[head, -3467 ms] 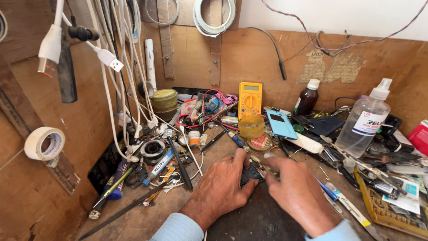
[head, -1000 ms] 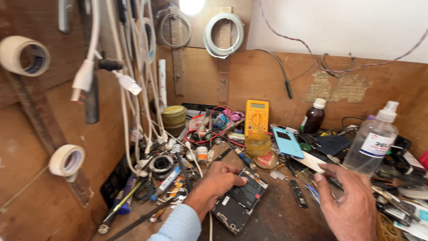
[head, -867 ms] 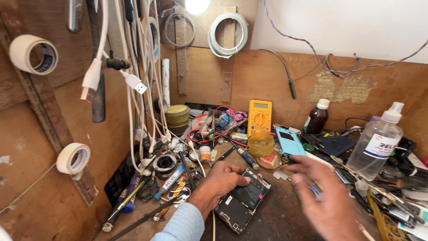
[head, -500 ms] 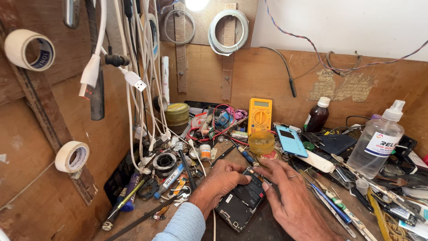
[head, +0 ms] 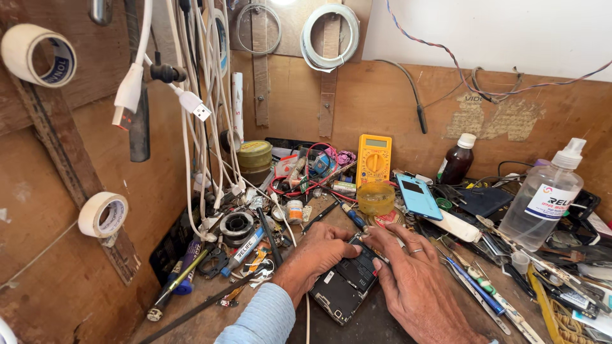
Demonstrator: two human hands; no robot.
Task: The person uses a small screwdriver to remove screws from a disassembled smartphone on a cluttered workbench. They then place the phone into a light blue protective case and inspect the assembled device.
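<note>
An opened black phone (head: 344,286) with its back cover off lies on the dark mat at the bench's front. My left hand (head: 322,251) rests on its upper left part and pins it down. My right hand (head: 414,280), a ring on one finger, lies over the right side of the phone, fingertips pressing near its top edge. Whether the right fingers pinch a small tool or part I cannot tell. The phone's lower end sticks out between my wrists.
A yellow multimeter (head: 373,159) leans at the back, with a blue phone cover (head: 418,196), a brown bottle (head: 456,160) and a clear spray bottle (head: 540,204) to the right. Tools, cables and solder spools (head: 237,224) crowd the left. Tape rolls (head: 102,215) hang on the wooden side wall.
My right hand came back from the tool pile on the right and settled onto the phone beside my left hand. The left hand stayed on the phone.
</note>
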